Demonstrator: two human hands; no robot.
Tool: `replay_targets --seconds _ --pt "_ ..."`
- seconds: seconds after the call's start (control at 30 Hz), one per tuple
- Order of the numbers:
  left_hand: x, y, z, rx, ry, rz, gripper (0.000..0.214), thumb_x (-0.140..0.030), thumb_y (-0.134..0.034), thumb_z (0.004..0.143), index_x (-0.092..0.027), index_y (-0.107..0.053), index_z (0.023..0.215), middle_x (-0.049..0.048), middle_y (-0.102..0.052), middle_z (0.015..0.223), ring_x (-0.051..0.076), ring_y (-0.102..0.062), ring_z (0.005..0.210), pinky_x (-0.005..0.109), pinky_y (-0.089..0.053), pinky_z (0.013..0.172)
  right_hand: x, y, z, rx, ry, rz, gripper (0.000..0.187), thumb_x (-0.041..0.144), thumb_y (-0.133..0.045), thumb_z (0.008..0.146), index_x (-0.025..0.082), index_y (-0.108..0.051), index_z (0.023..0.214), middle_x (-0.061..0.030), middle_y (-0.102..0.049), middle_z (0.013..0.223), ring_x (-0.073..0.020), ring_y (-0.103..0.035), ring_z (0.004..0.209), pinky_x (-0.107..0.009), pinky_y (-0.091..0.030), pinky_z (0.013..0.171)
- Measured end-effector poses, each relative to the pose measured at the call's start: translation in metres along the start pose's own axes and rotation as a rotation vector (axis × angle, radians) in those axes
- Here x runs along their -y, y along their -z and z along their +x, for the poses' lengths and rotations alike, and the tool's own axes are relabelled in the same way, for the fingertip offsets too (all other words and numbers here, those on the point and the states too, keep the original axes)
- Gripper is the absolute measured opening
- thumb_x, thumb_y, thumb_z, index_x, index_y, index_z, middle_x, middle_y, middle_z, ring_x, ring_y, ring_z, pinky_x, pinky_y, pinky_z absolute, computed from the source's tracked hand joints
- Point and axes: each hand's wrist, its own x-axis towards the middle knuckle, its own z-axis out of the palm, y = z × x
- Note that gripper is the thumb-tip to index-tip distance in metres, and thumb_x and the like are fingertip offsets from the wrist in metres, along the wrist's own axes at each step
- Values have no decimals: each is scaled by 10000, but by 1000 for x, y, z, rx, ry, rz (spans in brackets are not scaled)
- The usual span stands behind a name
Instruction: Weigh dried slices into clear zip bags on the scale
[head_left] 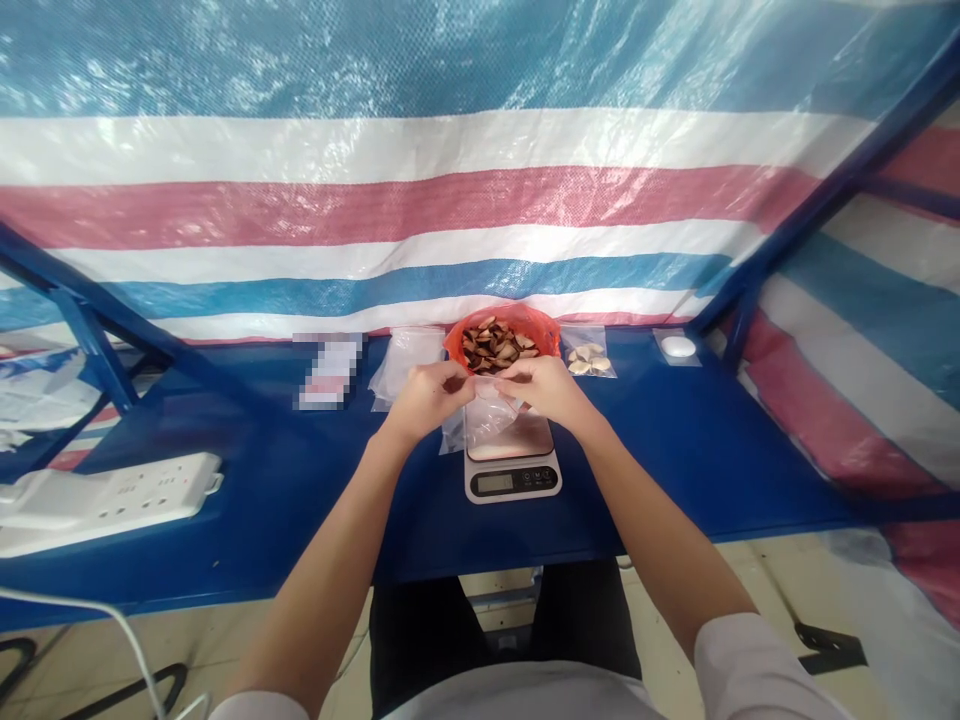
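Between my two hands hangs a clear plastic zip bag, held by its top edge above the scale. My left hand pinches the bag's left corner, fingers closed. On the other corner, my right hand is also closed in a pinch. Below lies a white digital kitchen scale with a small display and buttons; its plate is partly hidden by the bag. Just behind my hands stands a red plastic bag, open at the top and full of brown dried slices.
Left of the red bag lie a stack of clear bags and a blurred-out packet. To the right are a bag of pale slices and a small bag with a white round item. A power strip sits left on the blue table.
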Motion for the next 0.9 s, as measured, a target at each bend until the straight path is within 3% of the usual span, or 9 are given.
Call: replay_targets --seconds 0.1,0.17,0.23,0.33,0.43,0.53,0.73,0.9 --pt "-3 -3 -8 -79 -33 33 211 -413 -683 865 -210 -736 893 49 -727 840 178 -640 703 299 -528 732 3 0 2 -7 -5 -29 91 229 -747 816 205 -802 748 6 -723 610 -161 -676 504 -265 -545 495" --pt "-5 -9 -14 -114 -36 14 394 -453 -714 863 -221 -707 1182 111 -735 1156 254 -700 1012 368 -548 930 4 -2 4 -20 -10 -26 92 219 -753 807 205 -798 728 10 -709 596 -157 -663 483 -266 -539 481" --pt "-5 -18 -19 -89 -47 -20 694 -504 -790 801 -229 -584 1405 153 -622 1429 332 -589 1321 461 -467 1120 5 -4 6 -31 -22 5 96 234 -759 806 201 -801 725 1 -722 630 -160 -665 482 -273 -539 468" --pt "1 -32 -22 -9 -84 -42 1099 -576 -892 658 -210 -389 1565 205 -419 1616 409 -393 1499 560 -336 1229 4 -6 9 -43 -23 47 141 264 -750 816 202 -799 699 -5 -724 636 -161 -663 484 -277 -546 466" --pt "9 -41 -22 12 -111 20 1260 -604 -901 630 -181 -246 1620 246 -340 1646 439 -333 1525 602 -315 1232 4 -6 11 -34 -36 57 142 273 -751 811 205 -804 698 -2 -726 633 -149 -648 478 -267 -555 465" --pt "14 -44 -20 -10 -132 114 1161 -525 -855 729 -170 -205 1624 242 -414 1589 413 -404 1486 587 -376 1202 7 -4 11 -11 -89 80 111 265 -750 807 204 -818 744 -6 -750 696 -163 -696 553 -257 -593 486" --pt "12 -42 -18 -74 -154 187 808 -372 -744 838 -200 -368 1533 170 -586 1379 321 -590 1298 510 -506 1110 11 6 11 30 -172 73 101 243 -752 822 192 -834 851 -20 -776 754 -176 -739 634 -264 -645 553" --pt "10 -42 -15 -97 -157 186 749 -401 -754 841 -175 -433 1479 171 -606 1323 314 -618 1246 497 -536 1070 5 19 8 -43 -51 75 280 355 -765 837 211 -820 1071 -44 -817 956 -218 -782 778 -325 -676 684"
